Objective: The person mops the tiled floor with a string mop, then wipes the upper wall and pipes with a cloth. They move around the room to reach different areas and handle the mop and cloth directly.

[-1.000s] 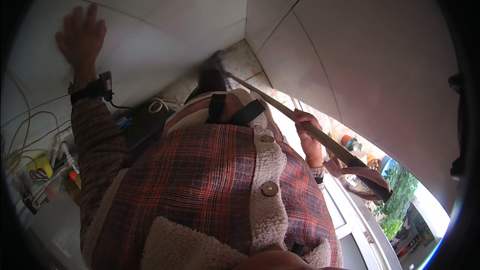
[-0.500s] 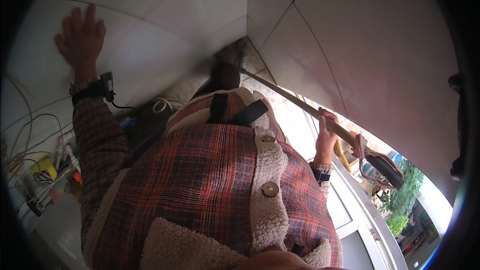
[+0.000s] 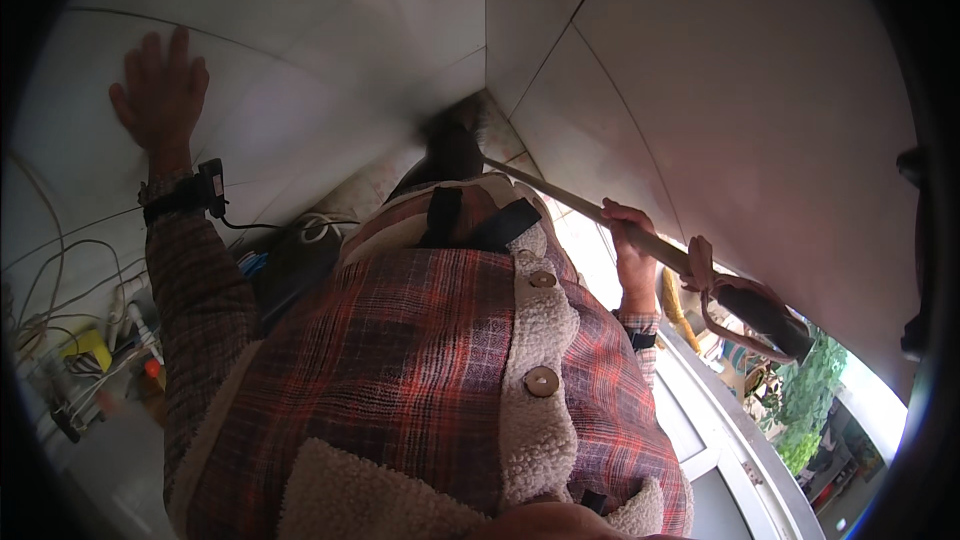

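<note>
My left hand (image 3: 162, 98) lies flat on the white tiled wall (image 3: 300, 70) with its fingers spread, holding nothing. Wrapped round a long wooden handle (image 3: 575, 202) are the fingers of my right hand (image 3: 632, 248), to the right of my body. The handle slants from the floor corner ahead up to the right. Near its dark upper end (image 3: 765, 320) a pinkish cloth strip (image 3: 703, 265) is tied in a loop. At the lower end, by my dark trouser leg and shoe (image 3: 455, 135), a greyish blurred shape shows; whether it is a broom or mop head I cannot tell.
Two white walls meet in a corner ahead, over a tiled floor (image 3: 375, 180). Loose cables (image 3: 45, 230), white pipes and a yellow item (image 3: 92, 348) crowd the left. A white-framed door (image 3: 715, 450) stands to the right, with green leaves (image 3: 805, 410) beyond.
My right hand and the handle have shifted slightly left and up in the view. My left hand sits a little lower in the picture, still flat on the wall.
</note>
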Demonstrator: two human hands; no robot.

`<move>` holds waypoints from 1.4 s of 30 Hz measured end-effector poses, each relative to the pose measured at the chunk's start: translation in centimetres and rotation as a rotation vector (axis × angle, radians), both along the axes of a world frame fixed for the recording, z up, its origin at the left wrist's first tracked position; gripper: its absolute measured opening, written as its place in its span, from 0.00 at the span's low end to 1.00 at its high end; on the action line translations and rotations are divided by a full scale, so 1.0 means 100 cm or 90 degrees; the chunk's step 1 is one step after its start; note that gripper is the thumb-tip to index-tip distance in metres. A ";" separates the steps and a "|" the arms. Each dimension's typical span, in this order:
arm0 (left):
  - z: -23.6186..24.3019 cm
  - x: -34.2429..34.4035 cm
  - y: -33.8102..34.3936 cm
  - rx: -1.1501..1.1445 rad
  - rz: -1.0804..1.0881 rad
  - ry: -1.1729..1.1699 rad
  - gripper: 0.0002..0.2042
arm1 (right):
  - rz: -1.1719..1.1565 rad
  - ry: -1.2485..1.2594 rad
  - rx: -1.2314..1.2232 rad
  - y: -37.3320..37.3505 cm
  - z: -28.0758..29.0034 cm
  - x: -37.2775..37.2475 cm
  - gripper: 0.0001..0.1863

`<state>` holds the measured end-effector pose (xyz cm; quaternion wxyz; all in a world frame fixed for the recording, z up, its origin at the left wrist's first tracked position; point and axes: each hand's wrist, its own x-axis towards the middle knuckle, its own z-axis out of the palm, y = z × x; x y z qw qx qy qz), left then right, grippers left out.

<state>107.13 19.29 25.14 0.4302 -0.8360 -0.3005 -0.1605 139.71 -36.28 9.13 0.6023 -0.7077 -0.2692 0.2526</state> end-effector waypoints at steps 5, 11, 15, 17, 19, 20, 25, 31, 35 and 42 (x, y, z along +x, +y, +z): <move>-0.003 0.008 -0.011 0.256 0.291 0.223 0.27 | -0.036 0.000 0.018 -0.007 0.000 -0.003 0.07; 0.007 0.011 -0.016 0.175 0.052 0.042 0.25 | -0.069 -0.008 0.022 -0.010 -0.006 -0.007 0.05; 0.012 0.012 -0.020 0.187 -0.011 0.018 0.24 | -0.100 -0.023 -0.008 -0.007 -0.011 0.000 0.05; 0.013 0.014 -0.023 0.199 -0.059 0.000 0.24 | -0.102 -0.012 -0.019 -0.006 -0.011 0.002 0.05; 0.014 0.015 -0.028 0.188 -0.022 0.009 0.24 | -0.092 0.002 -0.008 -0.006 -0.010 0.001 0.06; 0.014 0.017 -0.030 0.178 0.025 0.020 0.24 | -0.085 0.018 0.018 -0.006 -0.010 0.001 0.06; 0.013 0.018 -0.028 0.102 0.216 0.101 0.25 | -0.049 0.014 -0.038 -0.002 -0.004 -0.001 0.07; 0.009 0.007 -0.014 0.217 -0.102 -0.002 0.21 | -0.054 0.004 -0.057 0.009 0.007 -0.004 0.08; 0.004 0.006 -0.011 0.241 -0.085 0.014 0.22 | -0.011 -0.009 -0.112 0.023 0.015 -0.001 0.08; 0.010 0.020 -0.027 0.180 0.157 0.078 0.23 | 0.044 0.000 -0.091 0.021 0.019 -0.009 0.08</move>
